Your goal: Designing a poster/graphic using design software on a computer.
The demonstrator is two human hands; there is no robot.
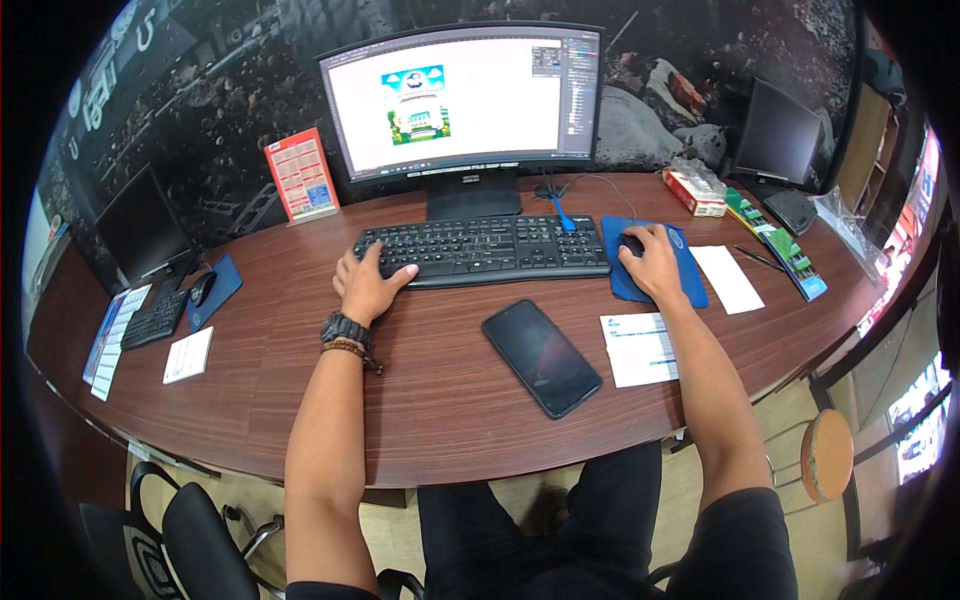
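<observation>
The mouse [631, 244] is gripped by the curled right hand [653, 264]; keys [455, 243] could be mispressed if the empty, spread left hand [368, 286] is shifted on the keyboard [480, 269].

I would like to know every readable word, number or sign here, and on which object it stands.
I leave printed wording uncopied; it stands here:
Monitor: white lettering along its lower edge.
Dark wall: large pale characters, left.
Red desk calendar: month grids, too small.
Keyboard: key legends, too small.
Printed sheet: too small.
</observation>
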